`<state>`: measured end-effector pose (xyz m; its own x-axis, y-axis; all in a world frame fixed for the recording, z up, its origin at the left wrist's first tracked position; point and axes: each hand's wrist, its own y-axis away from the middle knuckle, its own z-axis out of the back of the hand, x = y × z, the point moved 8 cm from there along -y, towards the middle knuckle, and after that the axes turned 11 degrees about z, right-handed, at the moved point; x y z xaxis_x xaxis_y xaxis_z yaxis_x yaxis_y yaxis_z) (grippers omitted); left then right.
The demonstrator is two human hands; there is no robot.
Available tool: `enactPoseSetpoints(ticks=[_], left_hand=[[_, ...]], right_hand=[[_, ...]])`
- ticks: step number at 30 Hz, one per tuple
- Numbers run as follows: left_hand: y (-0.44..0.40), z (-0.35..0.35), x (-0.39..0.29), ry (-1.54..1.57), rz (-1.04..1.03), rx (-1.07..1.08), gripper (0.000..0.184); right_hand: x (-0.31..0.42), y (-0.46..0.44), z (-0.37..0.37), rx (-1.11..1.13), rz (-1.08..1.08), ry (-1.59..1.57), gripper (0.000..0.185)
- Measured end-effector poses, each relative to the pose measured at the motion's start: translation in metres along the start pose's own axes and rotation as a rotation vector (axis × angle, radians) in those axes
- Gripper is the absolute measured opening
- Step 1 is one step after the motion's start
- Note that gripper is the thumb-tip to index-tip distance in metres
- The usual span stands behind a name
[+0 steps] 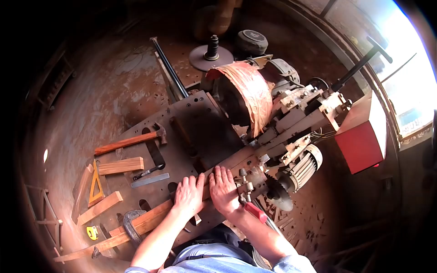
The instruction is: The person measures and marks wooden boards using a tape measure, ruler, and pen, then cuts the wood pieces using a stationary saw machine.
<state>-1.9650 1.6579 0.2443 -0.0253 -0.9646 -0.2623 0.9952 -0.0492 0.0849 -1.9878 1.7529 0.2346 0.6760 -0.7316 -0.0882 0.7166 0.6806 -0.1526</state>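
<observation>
My left hand (189,194) lies with fingers stretched out on a long wooden strip (157,215) along the near edge of a dark metal machine table (207,116). Beside it my right hand (222,189) rests flat, its fingers extended over the same strip. A black C-clamp (131,226) sits over the strip left of my hands. Just right of my right hand stands a toggle clamp with a red handle (255,212). A toothed circular saw blade (281,196) is further right. My palms hide part of the strip.
On the table's left lie a hammer (127,142), wooden blocks (120,166), a yellow set square (96,185), a metal rule (150,179), a black pen (148,172) and a yellow tape measure (92,233). Motors (302,166) and a red box (363,139) stand right.
</observation>
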Motion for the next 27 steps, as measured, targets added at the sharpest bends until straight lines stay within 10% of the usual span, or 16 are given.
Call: enactPoseSetpoints(ticks=[27], left_hand=[[-0.117,0.047,0.105,-0.013,0.047,-0.057,0.091]], right_hand=[[-0.004,-0.168,-0.025,0.012,-0.045,0.068,0.051]])
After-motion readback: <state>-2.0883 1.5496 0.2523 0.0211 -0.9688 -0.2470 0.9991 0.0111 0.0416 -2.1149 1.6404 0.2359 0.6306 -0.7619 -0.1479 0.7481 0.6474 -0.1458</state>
